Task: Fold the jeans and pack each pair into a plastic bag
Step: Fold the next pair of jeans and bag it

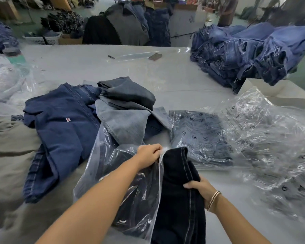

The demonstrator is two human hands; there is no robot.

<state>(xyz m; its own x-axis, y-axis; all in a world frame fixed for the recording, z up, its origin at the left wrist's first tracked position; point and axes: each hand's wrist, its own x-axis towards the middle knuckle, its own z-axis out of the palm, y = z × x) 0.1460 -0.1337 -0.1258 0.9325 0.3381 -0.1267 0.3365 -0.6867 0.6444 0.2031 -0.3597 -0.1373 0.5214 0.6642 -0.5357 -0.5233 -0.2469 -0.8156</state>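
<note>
A folded pair of very dark jeans [180,194] stands in front of me, partly beside and partly inside a clear plastic bag [113,173]. My left hand [149,154] pinches the bag's open edge near the top of the jeans. My right hand [199,188] grips the right side of the folded jeans. Just beyond lies a packed pair in a printed clear bag [201,138]. Loose navy jeans [63,131] and grey-blue jeans [125,120] lie spread to the left and centre.
A heap of empty clear bags [275,141] covers the right of the grey table [165,74]. A tall stack of blue jeans [245,51] sits far right. Bagged goods [5,81] lie far left. A phone [155,56] and a pen [111,57] rest at the back.
</note>
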